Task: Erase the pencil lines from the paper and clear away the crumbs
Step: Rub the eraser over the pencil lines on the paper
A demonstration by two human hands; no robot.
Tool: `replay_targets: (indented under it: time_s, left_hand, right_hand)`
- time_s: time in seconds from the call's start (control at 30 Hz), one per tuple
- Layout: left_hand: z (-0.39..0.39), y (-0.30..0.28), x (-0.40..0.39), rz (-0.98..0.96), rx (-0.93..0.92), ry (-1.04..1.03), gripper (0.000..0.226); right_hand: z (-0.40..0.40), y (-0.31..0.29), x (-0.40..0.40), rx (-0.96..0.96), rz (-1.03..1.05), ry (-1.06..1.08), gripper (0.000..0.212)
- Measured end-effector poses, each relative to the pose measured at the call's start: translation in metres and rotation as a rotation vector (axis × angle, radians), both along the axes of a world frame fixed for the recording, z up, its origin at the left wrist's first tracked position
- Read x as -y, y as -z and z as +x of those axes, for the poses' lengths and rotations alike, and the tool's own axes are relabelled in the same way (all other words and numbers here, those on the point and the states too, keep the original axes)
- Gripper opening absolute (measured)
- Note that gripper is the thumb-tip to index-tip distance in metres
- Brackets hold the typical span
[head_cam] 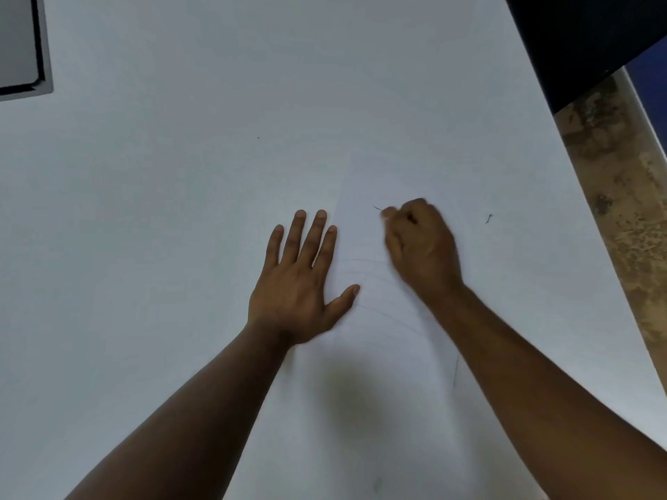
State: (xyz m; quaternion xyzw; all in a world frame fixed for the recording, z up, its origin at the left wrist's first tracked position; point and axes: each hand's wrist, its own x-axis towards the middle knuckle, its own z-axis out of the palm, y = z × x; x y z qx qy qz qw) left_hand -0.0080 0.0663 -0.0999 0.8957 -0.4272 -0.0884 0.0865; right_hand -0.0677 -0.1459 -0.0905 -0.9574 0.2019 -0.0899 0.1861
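Observation:
A white sheet of paper (364,355) lies on the white table (180,211), and its edges are hard to make out. Faint curved pencil lines (361,262) cross the sheet between my hands. My left hand (299,279) rests flat on the sheet's left edge with straight fingers. My right hand (420,243) is curled tight on the paper, its fingertips pinching a small pale eraser that is almost wholly hidden. A short dark mark (377,208) sits just left of those fingertips. A dark crumb (489,218) lies on the table to the right of that hand.
A grey flat device with a dark border (21,45) lies at the far left corner. The table's right edge runs diagonally, with a dark object (584,37) and a mottled brown floor (620,196) beyond it. A tiny speck (258,137) lies farther out.

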Motion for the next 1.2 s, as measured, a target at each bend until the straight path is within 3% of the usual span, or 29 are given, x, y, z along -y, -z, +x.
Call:
replay_targets:
  time_s: [0.17,0.37,0.47,0.67,0.83,0.97,1.2]
  left_hand:
    - [0.001,-0.001,0.0,0.024,-0.001,-0.003,0.089]
    - [0.001,0.0,0.0,0.002,-0.01,-0.004,0.087]
    - [0.001,0.0,-0.001,-0.037,-0.037,0.0,0.084]
    - [0.002,0.0,-0.002,-0.009,-0.027,0.016,0.083]
    - [0.001,-0.002,-0.001,0.04,-0.014,0.046,0.087]
    - [0.002,-0.002,0.0,0.061,-0.021,0.067,0.091]
    - [0.004,-0.001,0.0,0.092,0.0,0.091,0.1]
  right_hand:
    - [-0.007,-0.015,0.023,0.184,0.056,0.139,0.022]
    - [-0.039,-0.019,-0.067,0.293,0.32,0.226,0.025]
    - [-0.048,-0.01,-0.077,0.229,0.298,0.137,0.026]
    - [-0.053,-0.018,-0.007,0.205,0.426,-0.113,0.017]
    - [-0.05,-0.02,0.006,0.172,0.49,-0.131,0.019]
    - [-0.044,-0.021,-0.017,0.193,0.43,-0.097,0.019]
    - [-0.034,-0.02,-0.063,0.077,0.239,-0.216,0.012]
